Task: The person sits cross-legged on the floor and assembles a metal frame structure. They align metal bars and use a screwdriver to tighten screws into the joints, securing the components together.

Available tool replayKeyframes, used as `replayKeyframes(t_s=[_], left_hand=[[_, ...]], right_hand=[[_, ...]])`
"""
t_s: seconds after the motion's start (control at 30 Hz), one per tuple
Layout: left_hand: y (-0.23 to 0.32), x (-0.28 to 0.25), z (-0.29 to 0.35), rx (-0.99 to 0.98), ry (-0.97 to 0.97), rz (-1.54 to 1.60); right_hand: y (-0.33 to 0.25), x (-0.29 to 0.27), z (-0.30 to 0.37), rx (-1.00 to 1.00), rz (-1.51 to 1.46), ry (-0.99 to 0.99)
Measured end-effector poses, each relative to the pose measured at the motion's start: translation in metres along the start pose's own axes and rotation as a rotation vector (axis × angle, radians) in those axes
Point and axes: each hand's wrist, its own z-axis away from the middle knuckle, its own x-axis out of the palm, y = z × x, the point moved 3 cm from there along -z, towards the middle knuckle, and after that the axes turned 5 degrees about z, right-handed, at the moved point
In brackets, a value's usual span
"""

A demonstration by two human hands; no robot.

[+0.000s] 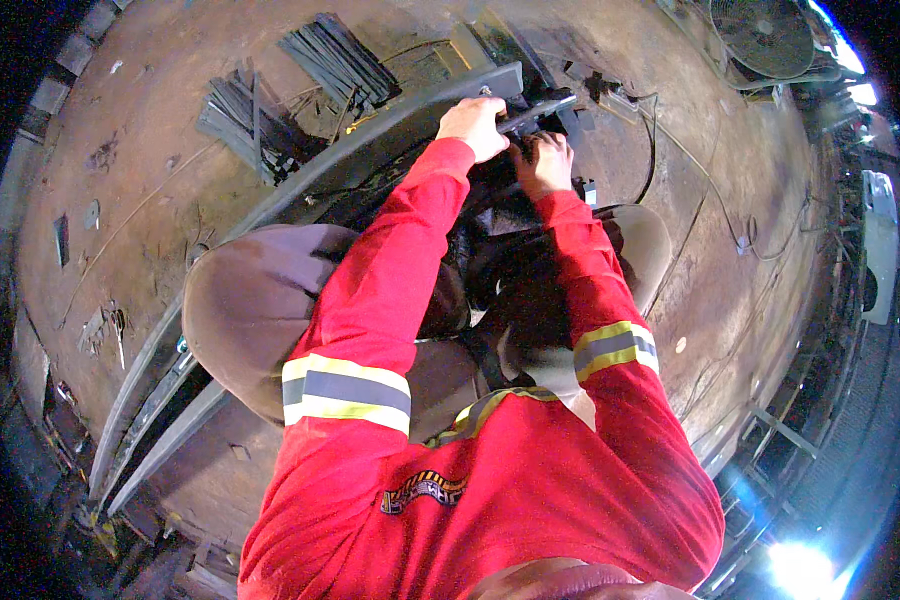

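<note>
My left hand (475, 128) is closed at the near end of a short dark metal bar (540, 112), which points away to the right. Close beside it, my right hand (543, 163) has its fingers curled down over dark parts below the bar; what they grip is hidden. Under and left of my left hand runs a long grey metal beam (370, 130), bent by the lens. It passes by my left knee toward the lower left. Between my knees the dark parts are too shadowed to name.
Two stacks of dark metal strips, a far stack (340, 62) and a nearer stack (250, 125), lie on the brown floor beyond the beam. Cables (705, 175) trail across the floor at right. A large round fan (762, 36) stands far right. More rails (155, 420) lie lower left.
</note>
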Motion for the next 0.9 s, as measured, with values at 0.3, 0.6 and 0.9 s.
replayKeyframes(t_s=[0.3, 0.6, 0.9], left_hand=[[0.002, -0.001, -0.001, -0.033, -0.021, 0.001], [0.002, -0.001, 0.0, -0.007, -0.009, 0.012], [0.001, -0.001, -0.001, -0.008, -0.007, 0.021]], right_hand=[[-0.007, 0.007, 0.003, 0.114, -0.038, 0.02], [-0.002, 0.011, 0.005, 0.164, -0.121, 0.015], [-0.011, 0.007, 0.009, 0.033, 0.044, 0.188]])
